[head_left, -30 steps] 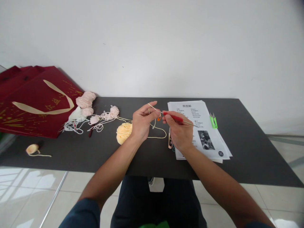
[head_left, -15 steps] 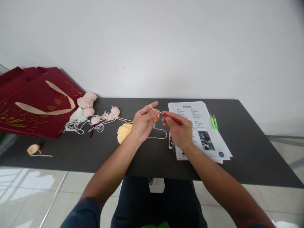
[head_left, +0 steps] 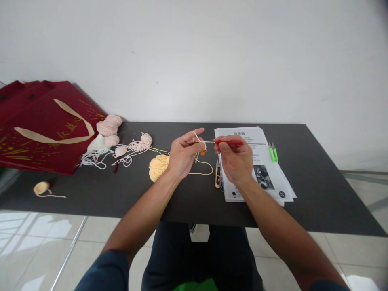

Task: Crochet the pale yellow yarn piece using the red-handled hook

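The right hand (head_left: 236, 161) was closed on the red handle of a crochet hook (head_left: 230, 142), held level, its tip reaching left to the left hand (head_left: 182, 155), which pinched a small piece of work with an orange marker (head_left: 203, 152) while cream yarn (head_left: 201, 166) ran over the raised forefinger and trailed down to the ball (head_left: 158, 167) just left of that wrist. A stitch appeared to be in progress; the next move would call for catching the tensioned strand and drawing it through the loop. The printed sheets (head_left: 266, 178) under the right hand bore text too small to read, and the gold lettering on the red bag (head_left: 45, 129) was likewise illegible.
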Motion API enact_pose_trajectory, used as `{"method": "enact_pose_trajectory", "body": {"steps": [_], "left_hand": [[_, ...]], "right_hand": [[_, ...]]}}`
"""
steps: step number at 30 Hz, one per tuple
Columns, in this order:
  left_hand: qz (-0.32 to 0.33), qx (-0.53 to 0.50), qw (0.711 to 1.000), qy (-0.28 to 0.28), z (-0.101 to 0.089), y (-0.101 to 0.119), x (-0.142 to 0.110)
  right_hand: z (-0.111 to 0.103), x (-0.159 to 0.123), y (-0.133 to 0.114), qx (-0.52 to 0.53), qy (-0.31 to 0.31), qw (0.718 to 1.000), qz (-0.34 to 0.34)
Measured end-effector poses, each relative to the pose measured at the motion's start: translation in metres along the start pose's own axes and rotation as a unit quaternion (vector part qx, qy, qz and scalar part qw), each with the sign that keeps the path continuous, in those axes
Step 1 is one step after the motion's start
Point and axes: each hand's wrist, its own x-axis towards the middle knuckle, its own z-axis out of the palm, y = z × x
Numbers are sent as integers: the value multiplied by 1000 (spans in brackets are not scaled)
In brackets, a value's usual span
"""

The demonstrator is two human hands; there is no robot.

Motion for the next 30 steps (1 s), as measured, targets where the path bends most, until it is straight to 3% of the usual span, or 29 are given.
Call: {"method": "enact_pose_trajectory", "body": {"steps": [16, 30], "left_hand": [[54, 93, 994, -17, -9, 3, 3], [-57, 40, 991, -115, -14, 13, 4]], "right_hand": [[-4, -1, -8, -81, 3, 995, -63], [-7, 2, -14, -18, -54, 998, 7]]}}
